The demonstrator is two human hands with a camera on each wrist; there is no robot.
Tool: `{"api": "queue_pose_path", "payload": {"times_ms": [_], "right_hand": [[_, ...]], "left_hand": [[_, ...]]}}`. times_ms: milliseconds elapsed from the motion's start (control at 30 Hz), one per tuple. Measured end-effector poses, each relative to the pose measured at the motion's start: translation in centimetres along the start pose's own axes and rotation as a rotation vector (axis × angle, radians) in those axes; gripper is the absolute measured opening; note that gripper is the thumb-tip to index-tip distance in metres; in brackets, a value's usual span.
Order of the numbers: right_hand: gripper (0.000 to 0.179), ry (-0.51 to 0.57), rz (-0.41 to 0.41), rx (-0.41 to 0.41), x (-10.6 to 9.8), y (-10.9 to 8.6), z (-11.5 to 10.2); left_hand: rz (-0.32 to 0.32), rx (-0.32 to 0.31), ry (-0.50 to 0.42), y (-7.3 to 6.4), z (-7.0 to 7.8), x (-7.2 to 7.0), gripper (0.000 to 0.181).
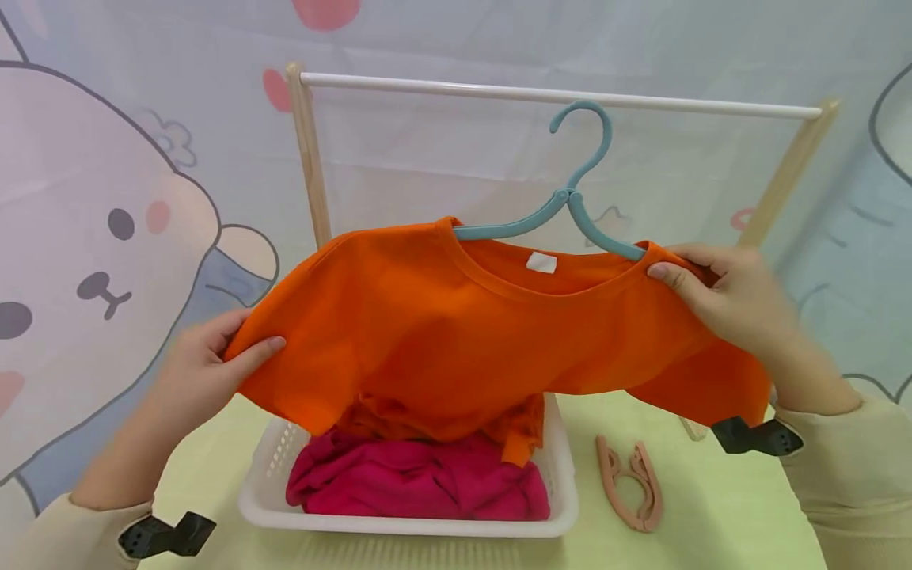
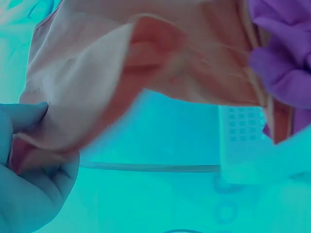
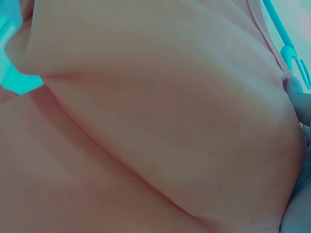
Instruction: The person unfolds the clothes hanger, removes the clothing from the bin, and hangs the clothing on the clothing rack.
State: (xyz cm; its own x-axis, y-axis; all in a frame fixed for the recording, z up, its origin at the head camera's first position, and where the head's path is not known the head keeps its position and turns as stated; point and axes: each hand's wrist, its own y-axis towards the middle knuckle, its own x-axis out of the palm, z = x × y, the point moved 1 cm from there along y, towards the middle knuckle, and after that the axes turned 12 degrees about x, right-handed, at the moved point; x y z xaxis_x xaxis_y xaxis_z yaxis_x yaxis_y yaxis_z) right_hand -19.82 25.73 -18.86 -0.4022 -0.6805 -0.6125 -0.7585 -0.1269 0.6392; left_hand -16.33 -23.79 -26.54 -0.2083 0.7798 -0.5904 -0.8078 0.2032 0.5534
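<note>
White neck label (image 1: pixel 541 262) shows inside the orange shirt (image 1: pixel 463 340) that both hands (image 1: pixel 188 372) (image 1: pixel 748 297) pinch.

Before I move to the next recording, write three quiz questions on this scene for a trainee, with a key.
1. True or false: the pink hanger lies outside the white basket.
2. The left hand grips:
A) the basket's rim
B) a sleeve of the orange shirt
C) the white rail
3. Fill in: the inserted hanger at the shirt's neckline is ____ in colour.

Key: 1 true; 2 B; 3 blue.
</note>
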Motion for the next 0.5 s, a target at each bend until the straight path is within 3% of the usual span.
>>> {"api": "queue_pose_path", "payload": {"times_ms": [233, 367, 433, 500], "right_hand": [[0.022, -0.121, 0.005, 0.124, -1.0, 1.5, 1.4], [0.029, -0.164, 0.008, 0.196, -1.1, 2.4, 2.2], [0.033, -0.172, 0.014, 0.235, -1.3, 3.0, 2.5], [0.037, -0.188, 0.014, 0.261, -1.5, 3.6, 2.8]], "left_hand": [[0.034, 0.104, -0.151, -1.5, -1.9, 1.0, 0.015], [0.066, 0.173, -0.259, -2.3, -2.9, 1.2, 0.036], [0.068, 0.168, -0.288, -2.8, -3.3, 1.2, 0.046], [0.064, 0.124, -0.29, -3.5, -3.7, 1.2, 0.046]]}}
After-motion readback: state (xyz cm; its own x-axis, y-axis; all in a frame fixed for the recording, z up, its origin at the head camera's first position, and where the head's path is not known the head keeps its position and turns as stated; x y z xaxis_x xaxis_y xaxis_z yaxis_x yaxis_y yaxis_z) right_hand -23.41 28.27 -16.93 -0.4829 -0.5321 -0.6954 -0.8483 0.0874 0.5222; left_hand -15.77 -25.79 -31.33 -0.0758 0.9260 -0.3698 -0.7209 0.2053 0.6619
